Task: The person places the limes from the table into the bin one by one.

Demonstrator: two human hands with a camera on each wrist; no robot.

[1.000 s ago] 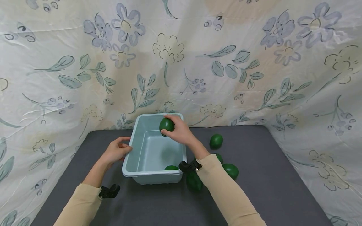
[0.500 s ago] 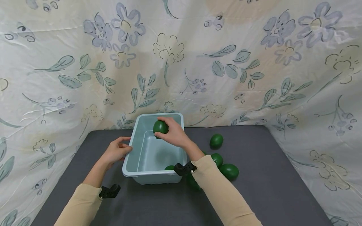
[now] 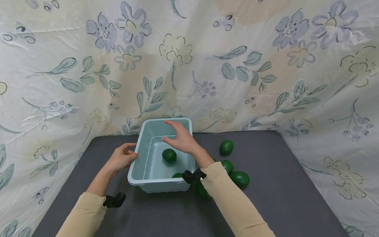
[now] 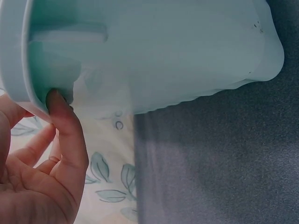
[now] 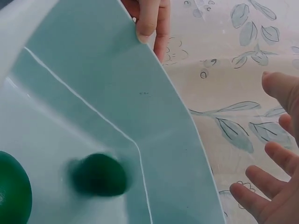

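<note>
The pale blue-green plastic basin (image 3: 154,164) stands on the table. My left hand (image 3: 120,158) pinches its left rim, fingertips bent round the edge in the left wrist view. Above the basin's far half, my right hand (image 3: 184,141) has its thumb and fingers spread with nothing between them. Below it, a dark green avocado (image 3: 169,155) is inside the basin, blurred in the right wrist view. Another avocado (image 3: 177,175) lies near the front wall, partly hidden by the rim.
Right of the basin, several more avocados (image 3: 240,180) lie close together, some partly covered by my right forearm. One avocado (image 3: 226,147) sits apart farther back. A floral cloth (image 3: 207,65) hangs behind the dark grey table (image 3: 275,184).
My right hand moved a little left over the basin with the avocado, then let it go. The avocado is now lower, inside the basin. My left hand stays on the rim.
</note>
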